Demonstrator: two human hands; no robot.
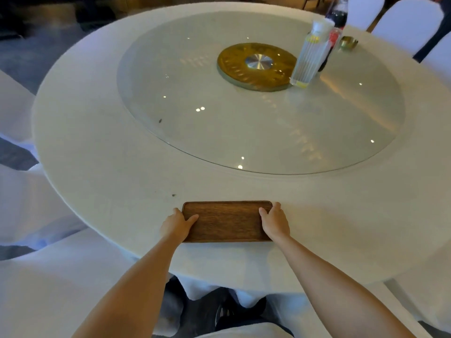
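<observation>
A dark brown rectangular wooden tray (227, 222) lies flat near the front edge of a round table covered in white cloth (102, 152). My left hand (176, 224) holds the tray's left end, thumb lying on its top surface and fingers round the edge. My right hand (275, 222) holds the right end the same way, thumb on top. Nothing lies in the tray.
A large glass turntable (195, 98) with a gold hub (256, 65) fills the table's middle. On its far right stand a clear ribbed bottle (310, 57) and a dark cola bottle (338, 15); a small gold dish (349, 42) sits beyond. White-covered chairs (410, 23) ring the table.
</observation>
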